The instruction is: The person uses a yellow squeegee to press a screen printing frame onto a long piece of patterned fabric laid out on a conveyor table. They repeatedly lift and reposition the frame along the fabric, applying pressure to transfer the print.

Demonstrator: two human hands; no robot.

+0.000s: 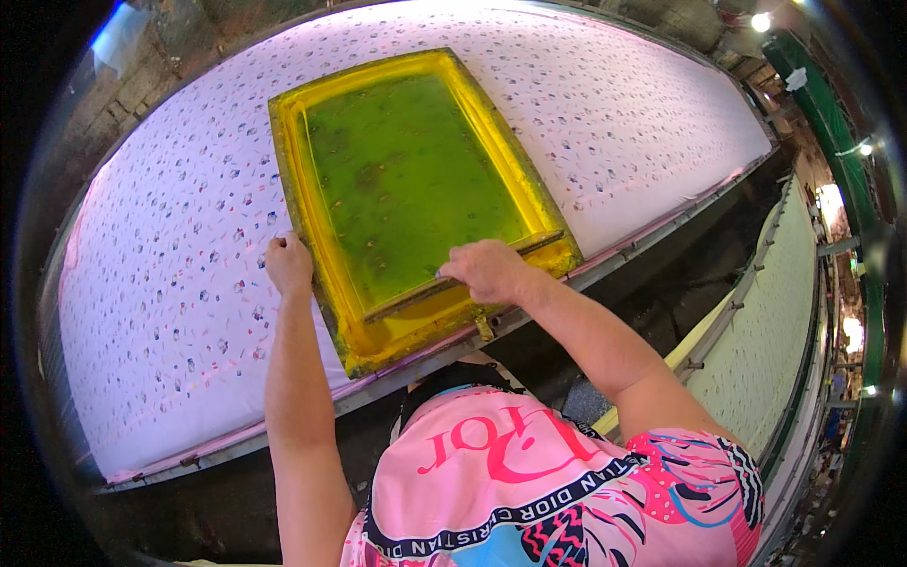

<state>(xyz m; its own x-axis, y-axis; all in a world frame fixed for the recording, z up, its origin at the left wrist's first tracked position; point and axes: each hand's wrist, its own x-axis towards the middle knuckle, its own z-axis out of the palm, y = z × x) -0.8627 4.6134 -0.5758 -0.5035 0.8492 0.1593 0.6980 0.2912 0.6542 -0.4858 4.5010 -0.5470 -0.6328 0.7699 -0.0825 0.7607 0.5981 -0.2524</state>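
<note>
A screen-printing frame (553,194) with yellow-stained sides lies on white printed fabric (213,250). Its mesh (406,170) looks green, with darker blotches. Across the near end of the mesh runs a long, thin squeegee (402,303), slightly slanted. My right hand (489,271) is closed around the middle of this squeegee. Beside the frame's left side, my left hand (288,263) has its fingers curled over the fabric. Whether those fingers hold anything is hidden. Yellow ink (425,319) covers the strip between the squeegee and the frame's near side.
The fabric-covered table has a near edge rail (652,241). A small metal fitting (485,327) sits at the frame's near side. To the right, beyond a dark gap (652,302), runs another long table with pale fabric (765,326). Lamps (761,22) shine at the far right.
</note>
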